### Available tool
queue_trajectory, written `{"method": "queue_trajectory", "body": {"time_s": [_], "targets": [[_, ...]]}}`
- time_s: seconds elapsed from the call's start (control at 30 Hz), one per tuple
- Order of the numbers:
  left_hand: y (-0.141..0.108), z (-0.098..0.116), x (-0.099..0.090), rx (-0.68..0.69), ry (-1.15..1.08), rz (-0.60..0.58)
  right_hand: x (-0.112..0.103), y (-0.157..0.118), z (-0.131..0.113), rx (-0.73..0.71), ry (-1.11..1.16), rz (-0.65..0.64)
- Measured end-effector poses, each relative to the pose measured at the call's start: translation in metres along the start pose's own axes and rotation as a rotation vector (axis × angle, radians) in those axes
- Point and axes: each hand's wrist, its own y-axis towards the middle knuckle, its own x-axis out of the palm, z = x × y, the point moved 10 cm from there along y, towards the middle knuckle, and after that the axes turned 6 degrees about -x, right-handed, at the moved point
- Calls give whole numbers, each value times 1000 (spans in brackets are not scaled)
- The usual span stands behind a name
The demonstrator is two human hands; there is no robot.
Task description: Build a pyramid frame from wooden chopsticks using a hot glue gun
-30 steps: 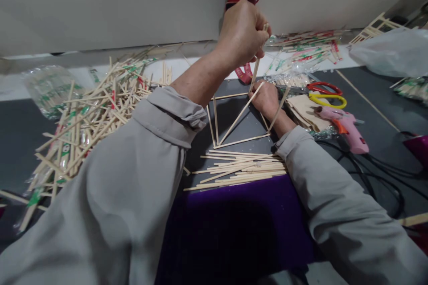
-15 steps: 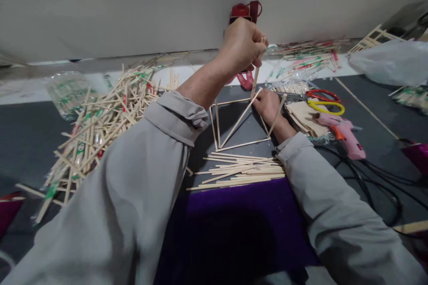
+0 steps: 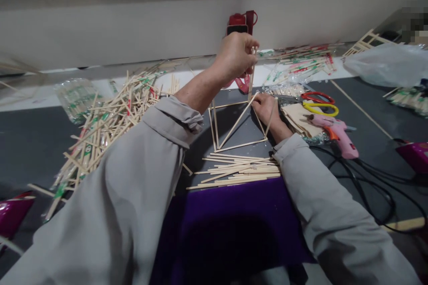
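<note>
"Where's the frame (image 3: 240,145)?"

"Standing on the dark tabletop (image 3: 26,142), with loose sticks (image 3: 240,171) lying just on its near side."

"What crowds it?"

"A tangled pile (image 3: 113,120) of sticks on the left, some in wrappers. On the right, a tan cloth (image 3: 297,120), scissors (image 3: 308,106) and a pink glue gun (image 3: 336,127), with a plastic bag (image 3: 384,63) farther back. A red-capped bottle (image 3: 237,19) shows behind the left hand (image 3: 238,55), partly covered by it."

"Anything blocking the view?"

"The left forearm (image 3: 203,82). It crosses in front of the frame's far left side."

"And the hands?"

"The left is raised above the frame, back of the hand towards us, fingers pinching the tops of the upright sticks (image 3: 252,81) at the far right corner. The right hand (image 3: 265,109) is low, close by the foot of those sticks. Its fingertips are partly hidden, so I can't tell whether they pinch anything."
</note>
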Motion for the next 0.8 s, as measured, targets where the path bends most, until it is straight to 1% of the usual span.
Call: {"method": "queue_trajectory", "body": {"time_s": [0.1, 0.37, 0.5, 0.63, 0.8], "targets": [[0, -3, -1, -33, -6, -4, -3, -1, 2, 45, 26, 17], [0, 1, 1, -12, -11, -29, -2, -2, 6, 90, 34, 16], [1, -1, 1, 1, -9, -35, -2, -2, 4, 84, 14, 20], [1, -2, 1, 12, 18, -35, -3, -3, 3, 70, 10, 52], [2, -5, 0, -18, 10, -21, 0, -3, 5, 81, 27, 44]]}}
